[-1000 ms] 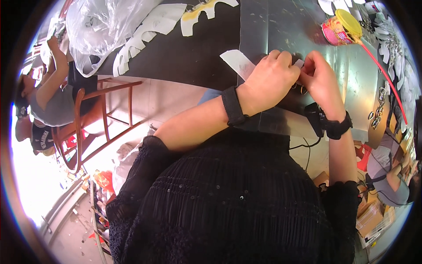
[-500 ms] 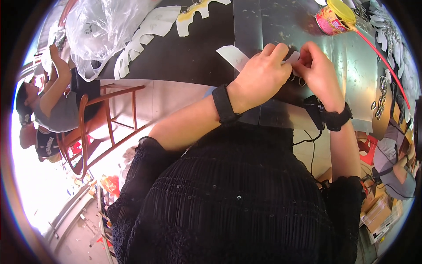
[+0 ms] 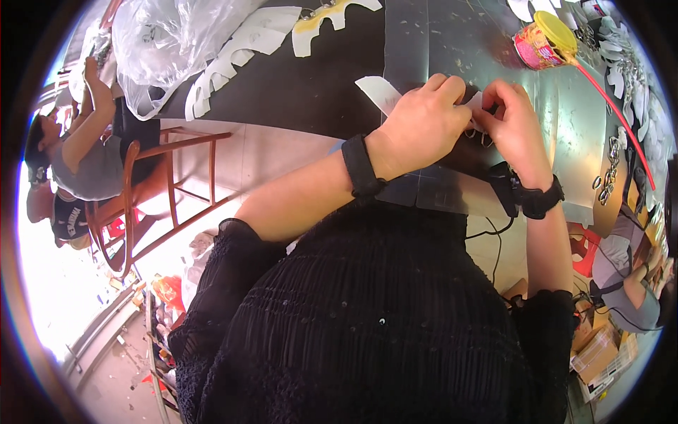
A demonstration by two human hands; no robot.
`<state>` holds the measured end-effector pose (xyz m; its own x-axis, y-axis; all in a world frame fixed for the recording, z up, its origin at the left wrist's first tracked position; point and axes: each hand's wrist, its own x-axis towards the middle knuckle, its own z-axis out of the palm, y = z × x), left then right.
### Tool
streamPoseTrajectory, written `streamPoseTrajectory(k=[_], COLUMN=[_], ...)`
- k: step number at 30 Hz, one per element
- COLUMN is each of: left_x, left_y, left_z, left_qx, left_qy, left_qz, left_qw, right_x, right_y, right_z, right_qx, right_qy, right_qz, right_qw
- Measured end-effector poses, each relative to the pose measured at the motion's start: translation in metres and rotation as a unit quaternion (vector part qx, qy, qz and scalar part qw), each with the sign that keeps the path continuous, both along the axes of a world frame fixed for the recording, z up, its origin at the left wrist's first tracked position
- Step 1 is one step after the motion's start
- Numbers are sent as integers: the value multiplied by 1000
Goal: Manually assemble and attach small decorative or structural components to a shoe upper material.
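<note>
My left hand point(image 3: 427, 127) and my right hand point(image 3: 515, 127) come close together above the table, both pinching a white strip point(image 3: 376, 92) of thin, flat material. One end of the strip sticks out past the left knuckles; another bit shows between the two hands. Small metal rings point(image 3: 486, 140) hang just below the fingertips; their join to the strip is hidden. Both hands are closed, with the fingertips partly covered. Black bands circle both wrists, and a dark device sits at the right one.
The dark table point(image 3: 304, 95) adjoins a metal sheet point(image 3: 459, 42). On it are a yellow-topped tub point(image 3: 540, 46) with a red stick point(image 3: 621, 116), scalloped white pieces point(image 3: 261, 34), a plastic bag point(image 3: 169, 49) and metal hardware point(image 3: 609, 166). A person point(image 3: 92, 159) is near a wooden frame point(image 3: 169, 198); another point(image 3: 625, 279) is at right.
Both hands keep their grip on the white strip, and the right fingers have shifted slightly. The view has moved a little, so the table things appear lower and farther right.
</note>
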<state>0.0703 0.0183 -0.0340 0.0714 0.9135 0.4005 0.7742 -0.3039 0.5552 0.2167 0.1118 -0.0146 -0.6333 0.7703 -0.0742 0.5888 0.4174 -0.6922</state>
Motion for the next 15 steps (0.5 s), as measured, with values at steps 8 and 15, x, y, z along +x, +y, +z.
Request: streamPoseTrajectory(k=[8, 15], left_x=[1, 1], left_y=[4, 7], left_z=[-8, -5], left_qx=[9, -28], left_qy=[-42, -78], left_qz=[38, 60], left_qw=[998, 995], right_x=[0, 0], right_y=[3, 3], right_z=[-1, 1], right_qx=[-63, -72], right_qy=[3, 12], right_qz=[-31, -30], right_qw=[998, 997])
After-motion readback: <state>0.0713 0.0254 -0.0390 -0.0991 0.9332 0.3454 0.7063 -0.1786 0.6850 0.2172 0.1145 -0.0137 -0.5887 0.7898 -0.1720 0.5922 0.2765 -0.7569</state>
